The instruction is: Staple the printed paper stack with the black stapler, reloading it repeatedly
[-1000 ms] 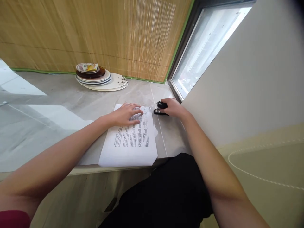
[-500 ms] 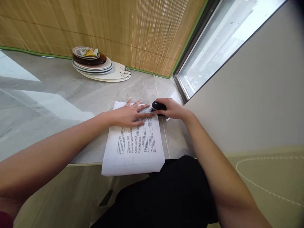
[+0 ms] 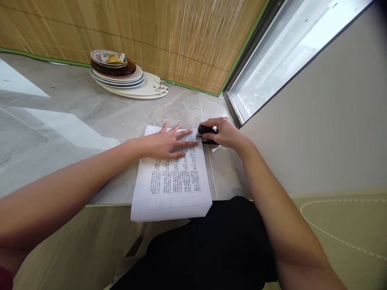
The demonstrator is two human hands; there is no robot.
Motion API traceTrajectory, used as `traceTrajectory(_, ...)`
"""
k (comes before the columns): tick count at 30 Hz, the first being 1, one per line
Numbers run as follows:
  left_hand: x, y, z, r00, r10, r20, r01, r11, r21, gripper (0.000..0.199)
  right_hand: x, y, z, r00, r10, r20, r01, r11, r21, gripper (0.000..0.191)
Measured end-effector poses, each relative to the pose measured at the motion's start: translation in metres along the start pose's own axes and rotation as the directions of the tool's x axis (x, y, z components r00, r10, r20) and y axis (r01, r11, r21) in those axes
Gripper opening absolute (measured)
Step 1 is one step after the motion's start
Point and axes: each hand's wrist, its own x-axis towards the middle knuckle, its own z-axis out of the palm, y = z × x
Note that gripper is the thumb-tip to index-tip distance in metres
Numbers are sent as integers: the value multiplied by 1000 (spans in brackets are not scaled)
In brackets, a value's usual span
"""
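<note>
A printed white sheet of paper lies on the grey marble-look surface, its near end hanging past the front edge. My left hand rests flat on the paper's upper part with its fingers spread. At the paper's far right corner, my right hand is closed around a black stapler. The stapler's front end is over the paper's right edge, close to my left fingertips. Part of the stapler is hidden by my right fingers.
Stacked plates with a small yellow packet on top stand at the back left. Behind them hangs a bamboo blind. A window frame and a grey wall border the right side.
My right hand and the stapler have shifted slightly to the right, and the stapler's top arm now sits visibly apart from its base. My left hand stays flat on the paper.
</note>
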Motion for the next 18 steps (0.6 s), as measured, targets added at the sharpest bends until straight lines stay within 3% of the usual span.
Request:
traceTrajectory(5,-1,1,-1,1000,-3,6,3,1000,-17,60,0,-2,-2,1000,29,-4,-29,998,-49,25)
traceTrajectory(18,0,-4,6,1000,-1,-1,1,1000,-4,61,3,-5,2,999,-41,33,40,998,45,23)
